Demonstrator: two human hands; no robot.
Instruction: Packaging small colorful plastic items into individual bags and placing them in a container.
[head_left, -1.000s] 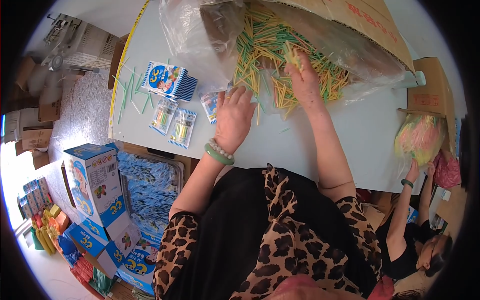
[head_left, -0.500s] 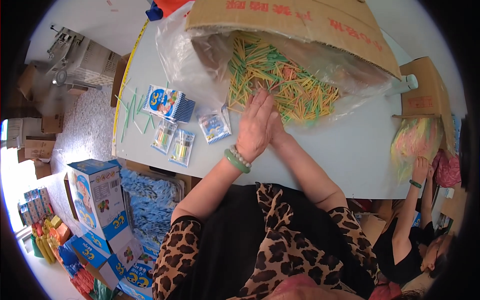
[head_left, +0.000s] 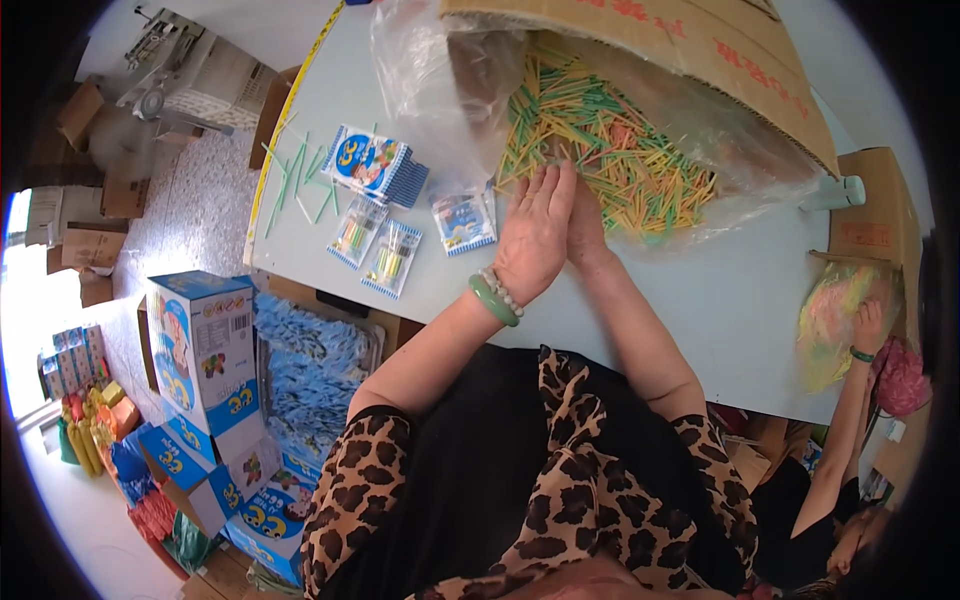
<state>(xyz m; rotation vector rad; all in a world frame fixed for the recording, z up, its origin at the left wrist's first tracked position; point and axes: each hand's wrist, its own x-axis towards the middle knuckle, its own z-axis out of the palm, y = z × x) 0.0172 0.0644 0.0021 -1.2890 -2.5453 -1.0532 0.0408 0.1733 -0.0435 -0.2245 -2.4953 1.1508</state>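
My left hand point(head_left: 537, 225), a beaded bracelet and a green bangle on its wrist, lies with fingers stretched and close together. Its palm is against my right hand point(head_left: 587, 222), whose fingers are mostly hidden. Whether anything is between the palms cannot be seen. Both hands are at the near edge of a heap of thin yellow, green and pinkish sticks point(head_left: 610, 135). The heap spills from a clear plastic bag point(head_left: 425, 85) inside a tipped cardboard box point(head_left: 660, 40). Left of my hands lie a blue-and-white packet point(head_left: 463, 220) and two small packets of coloured sticks point(head_left: 393, 262).
A stack of blue-and-white packets point(head_left: 370, 165) lies left, beside loose green sticks point(head_left: 298, 180) on the white table point(head_left: 660, 300). Below the left edge are a bin of blue wrappers point(head_left: 315, 350) and printed cartons point(head_left: 205, 340). At right, a co-worker's hand point(head_left: 868, 325) touches another bag of sticks point(head_left: 840, 300).
The whole view has shifted, so the table things appear farther right and slightly higher. My hands stay together by the heap, and the right hand's back shows more beside the left.
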